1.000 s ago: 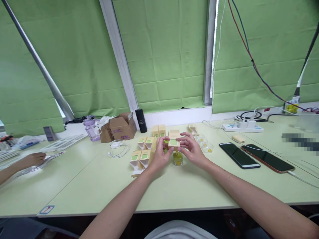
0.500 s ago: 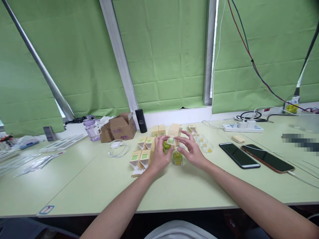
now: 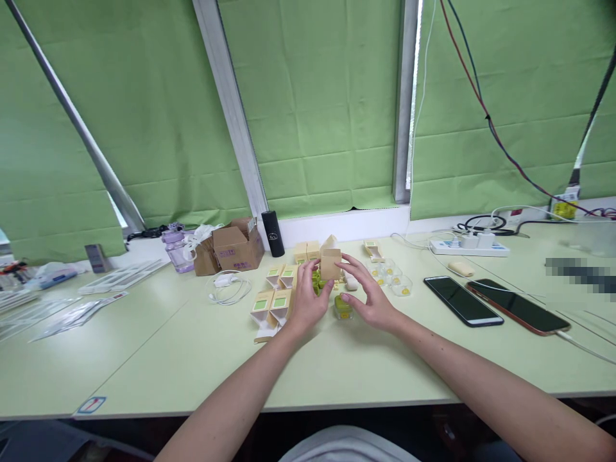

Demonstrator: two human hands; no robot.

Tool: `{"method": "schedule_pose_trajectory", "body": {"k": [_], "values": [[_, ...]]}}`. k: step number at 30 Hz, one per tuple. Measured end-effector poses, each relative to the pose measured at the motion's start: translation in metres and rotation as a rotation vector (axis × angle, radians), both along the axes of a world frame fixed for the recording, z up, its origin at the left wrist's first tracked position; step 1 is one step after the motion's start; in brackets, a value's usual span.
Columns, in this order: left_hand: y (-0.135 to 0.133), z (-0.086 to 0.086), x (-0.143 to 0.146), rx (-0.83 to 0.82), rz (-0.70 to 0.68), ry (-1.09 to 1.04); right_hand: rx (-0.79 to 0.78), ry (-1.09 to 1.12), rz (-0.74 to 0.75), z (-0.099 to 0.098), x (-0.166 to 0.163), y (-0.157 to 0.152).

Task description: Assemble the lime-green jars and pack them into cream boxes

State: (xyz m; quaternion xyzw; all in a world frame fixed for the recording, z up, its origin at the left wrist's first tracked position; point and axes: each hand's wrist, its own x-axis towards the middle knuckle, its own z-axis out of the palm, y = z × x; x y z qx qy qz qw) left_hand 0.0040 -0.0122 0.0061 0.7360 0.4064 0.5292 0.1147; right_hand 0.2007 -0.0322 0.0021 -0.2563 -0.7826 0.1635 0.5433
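Note:
Between my hands is a small tan cardboard box (image 3: 330, 265), a plain side facing me and a flap raised at its top. My left hand (image 3: 309, 294) grips its left side. On the right edge rest the fingertips of my right hand (image 3: 370, 296), its thumb lower, by a small clear jar with a green top (image 3: 343, 309) on the table. Green pieces (image 3: 317, 281) show partly behind my left fingers. Left of my hands lie cardboard boxes with green windows (image 3: 280, 302). Clear round containers with yellow marks (image 3: 395, 280) sit to the right.
A black cylinder (image 3: 273, 234) and a brown carton (image 3: 238, 247) stand at the back, near a purple bottle (image 3: 178, 250). Two phones (image 3: 462, 300) lie at right, before a white power strip (image 3: 469, 247). A coiled white cable (image 3: 231, 285) lies left of the boxes.
The box in my hands has been turned: its green-windowed face showed before, and a plain tan side faces me now. A whitish object beside my right fingers has come into view.

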Motion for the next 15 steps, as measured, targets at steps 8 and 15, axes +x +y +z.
{"method": "schedule_pose_trajectory", "body": {"k": [8, 15], "values": [[0.0072, -0.0055, -0.0046, -0.038, 0.077, -0.01, 0.046, -0.025, 0.025, 0.0014, 0.0004, -0.0023], [0.0108, -0.0033, -0.0058, -0.101, 0.096, -0.016, 0.054, -0.057, 0.063, 0.0021, -0.0003, -0.0028]]}}
